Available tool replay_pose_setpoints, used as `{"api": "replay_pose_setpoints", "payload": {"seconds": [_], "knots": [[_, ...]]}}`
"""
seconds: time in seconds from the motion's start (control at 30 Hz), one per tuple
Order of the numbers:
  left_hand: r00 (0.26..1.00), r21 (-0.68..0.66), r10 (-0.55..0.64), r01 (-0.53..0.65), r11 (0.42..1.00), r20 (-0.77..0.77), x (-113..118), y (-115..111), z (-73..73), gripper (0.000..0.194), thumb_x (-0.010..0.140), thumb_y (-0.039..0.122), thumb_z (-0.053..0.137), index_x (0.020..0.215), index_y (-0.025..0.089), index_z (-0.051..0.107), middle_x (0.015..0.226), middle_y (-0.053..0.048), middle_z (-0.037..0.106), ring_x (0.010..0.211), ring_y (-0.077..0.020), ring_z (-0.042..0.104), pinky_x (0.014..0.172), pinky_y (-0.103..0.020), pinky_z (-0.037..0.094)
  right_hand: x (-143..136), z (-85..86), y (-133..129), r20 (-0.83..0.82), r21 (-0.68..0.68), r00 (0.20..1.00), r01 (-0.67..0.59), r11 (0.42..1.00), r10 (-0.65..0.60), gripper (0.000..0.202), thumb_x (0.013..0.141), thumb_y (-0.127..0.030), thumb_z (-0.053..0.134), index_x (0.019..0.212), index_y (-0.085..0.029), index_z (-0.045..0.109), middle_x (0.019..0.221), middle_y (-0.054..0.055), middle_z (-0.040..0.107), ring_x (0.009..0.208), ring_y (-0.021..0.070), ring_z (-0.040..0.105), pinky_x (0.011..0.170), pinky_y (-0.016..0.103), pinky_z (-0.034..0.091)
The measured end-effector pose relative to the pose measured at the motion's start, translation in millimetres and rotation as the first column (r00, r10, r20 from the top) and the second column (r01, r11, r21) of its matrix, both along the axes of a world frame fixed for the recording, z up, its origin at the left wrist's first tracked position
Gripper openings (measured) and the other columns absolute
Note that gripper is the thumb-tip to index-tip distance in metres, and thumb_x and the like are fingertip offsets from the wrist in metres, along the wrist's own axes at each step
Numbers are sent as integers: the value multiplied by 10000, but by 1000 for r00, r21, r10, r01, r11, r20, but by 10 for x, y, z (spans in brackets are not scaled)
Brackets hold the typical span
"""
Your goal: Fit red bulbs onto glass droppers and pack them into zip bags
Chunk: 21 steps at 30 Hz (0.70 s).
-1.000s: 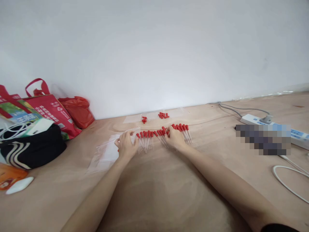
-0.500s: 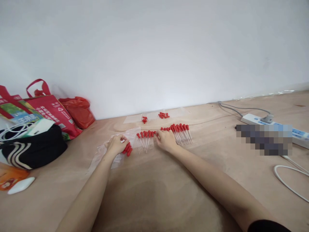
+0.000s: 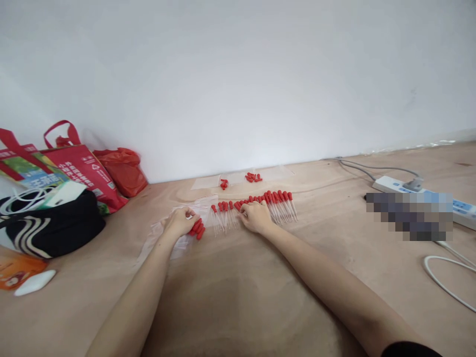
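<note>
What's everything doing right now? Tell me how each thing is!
Left grip: curled, hold unclear.
Right grip: curled, hold unclear.
Red-topped droppers: lying in a row.
Red bulbs near left grip: piled.
Clear bags: lying flat.
Red plastic bag: crumpled.
Black pouch: open, things inside.
Power strip: grey plug inserted.

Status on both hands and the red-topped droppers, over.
Left hand by loose red bulbs, grip unclear. Right hand at droppers, grip unclear. Droppers roughly in a row, some hidden behind right hand.
</note>
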<state>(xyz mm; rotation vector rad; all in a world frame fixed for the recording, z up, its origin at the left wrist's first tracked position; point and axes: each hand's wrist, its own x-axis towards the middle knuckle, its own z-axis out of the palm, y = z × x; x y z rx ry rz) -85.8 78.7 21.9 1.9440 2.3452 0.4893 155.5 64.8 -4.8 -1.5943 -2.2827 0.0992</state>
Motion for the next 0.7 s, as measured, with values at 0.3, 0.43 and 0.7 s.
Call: {"api": "replay_pose_setpoints", "payload": {"seconds": [0.3,0.43,0.7], "knots": [[1000,-32,7,-8,999,-7,-30,-14,36,144,640,337,595,631,193,600,695,-9,631,735,-180,587,635,-258,400,-201,-1,9,41,-46,994,104,994,-102,260,789,-299,428,829,-150,637,894,125,647,859,220,546,792,368,250],[1000,-62,-2,2,998,-7,-42,-30,63,145,623,350,609,616,205,606,669,5,630,720,-178,588,621,-252,398,-311,-2,1,53,-71,990,134,988,-130,246,775,-178,412,811,-118,648,844,161,647,802,226,567,781,383,238],[1000,-88,23,-24,996,-17,43,-84,73,154,566,321,655,501,208,574,588,-13,620,721,-222,591,648,-297,395,-175,-20,-133,22,-8,987,162,987,-162,259,802,-209,374,865,-77,587,855,172,628,822,247,540,765,379,230]]}}
